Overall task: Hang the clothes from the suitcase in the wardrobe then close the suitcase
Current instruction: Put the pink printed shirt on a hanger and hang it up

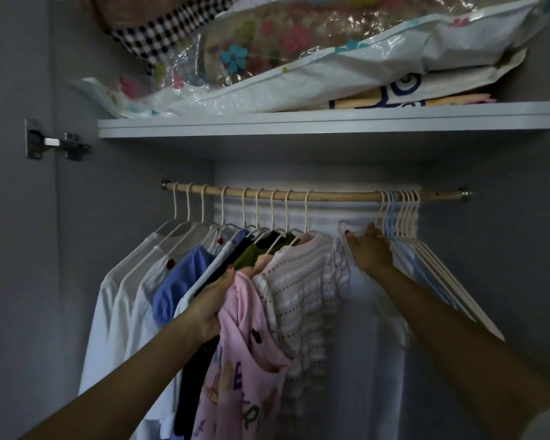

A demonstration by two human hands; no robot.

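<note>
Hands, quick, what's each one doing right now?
Left hand: grips the pink top.
Right hand: pinches an empty hanger below the rod.

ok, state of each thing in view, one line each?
left hand: grips pink garment
pink garment: held up, not on a hanger
right hand: holds a white hanger
white hanger: off the rail
empty hangers: bunched at rail's right end
rail: hung clothes at left

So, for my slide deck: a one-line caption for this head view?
Left hand holds a pink garment while right hand grips an empty hanger below the wardrobe rail.
</note>
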